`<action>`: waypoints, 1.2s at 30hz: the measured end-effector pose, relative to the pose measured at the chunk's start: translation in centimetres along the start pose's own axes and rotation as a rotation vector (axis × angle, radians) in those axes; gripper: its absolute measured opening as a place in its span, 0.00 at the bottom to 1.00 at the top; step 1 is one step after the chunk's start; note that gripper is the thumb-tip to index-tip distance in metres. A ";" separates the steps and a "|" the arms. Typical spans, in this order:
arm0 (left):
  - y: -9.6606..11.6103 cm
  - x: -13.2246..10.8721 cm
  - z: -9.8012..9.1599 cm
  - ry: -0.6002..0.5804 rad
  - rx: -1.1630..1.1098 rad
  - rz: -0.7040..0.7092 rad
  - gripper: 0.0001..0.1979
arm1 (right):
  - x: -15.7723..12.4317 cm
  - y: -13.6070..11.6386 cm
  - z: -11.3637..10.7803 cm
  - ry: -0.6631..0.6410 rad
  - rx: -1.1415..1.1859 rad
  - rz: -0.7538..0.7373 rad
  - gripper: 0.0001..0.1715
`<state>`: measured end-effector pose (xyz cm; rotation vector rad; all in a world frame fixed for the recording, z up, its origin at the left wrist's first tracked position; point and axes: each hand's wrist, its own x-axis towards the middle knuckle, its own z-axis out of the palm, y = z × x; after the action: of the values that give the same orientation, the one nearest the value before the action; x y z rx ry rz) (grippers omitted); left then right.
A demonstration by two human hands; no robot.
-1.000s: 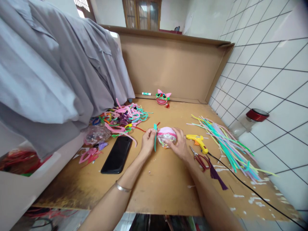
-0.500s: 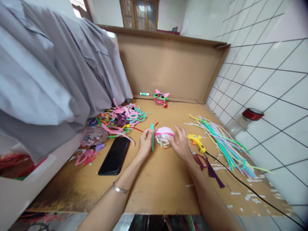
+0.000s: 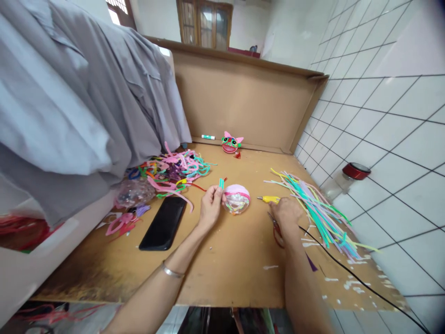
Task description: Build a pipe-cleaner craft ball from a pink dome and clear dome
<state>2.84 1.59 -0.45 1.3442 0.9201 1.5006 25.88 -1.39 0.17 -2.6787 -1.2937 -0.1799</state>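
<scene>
Between the thumb and fingers of my left hand [image 3: 211,204] is a short teal pipe cleaner piece [image 3: 221,183], held upright. Just right of those fingers sits a clear round ball [image 3: 237,204], its top wrapped in pale pink with a bright pink band. My right hand [image 3: 287,214] is closed around a yellow glue gun [image 3: 270,199], whose nozzle points left toward the ball; the hand hides most of its handle. Red-handled scissors [image 3: 277,230] lie beneath that wrist, partly covered. A purple tassel [image 3: 311,263] shows beside the forearm.
A black phone [image 3: 163,223] lies left, near a tangle of pipe cleaners [image 3: 174,167]. Long pipe cleaners [image 3: 313,208] are spread at right, beside a red-lidded jar [image 3: 347,178]. A finished lion-like head [image 3: 230,144] and a marker [image 3: 208,137] stand by the cardboard wall [image 3: 236,93].
My right hand has left the ball, moved right and closed on the glue gun. My left hand still holds the teal piece, now turned slightly.
</scene>
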 end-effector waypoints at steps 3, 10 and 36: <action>0.2 -0.1 0.1 -0.006 -0.008 0.008 0.20 | 0.2 0.0 0.1 -0.071 -0.020 0.004 0.23; 0.0 -0.1 0.3 -0.012 -0.018 -0.007 0.20 | 0.2 0.1 1.1 0.003 0.049 0.065 0.26; 0.4 -0.5 0.7 -0.193 -0.031 -0.158 0.22 | -1.8 -2.9 -1.4 0.549 0.937 -0.410 0.11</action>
<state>3.49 0.97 -0.13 1.3354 0.8559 1.2373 22.40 -1.25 1.49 -1.4451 -1.2731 -0.2516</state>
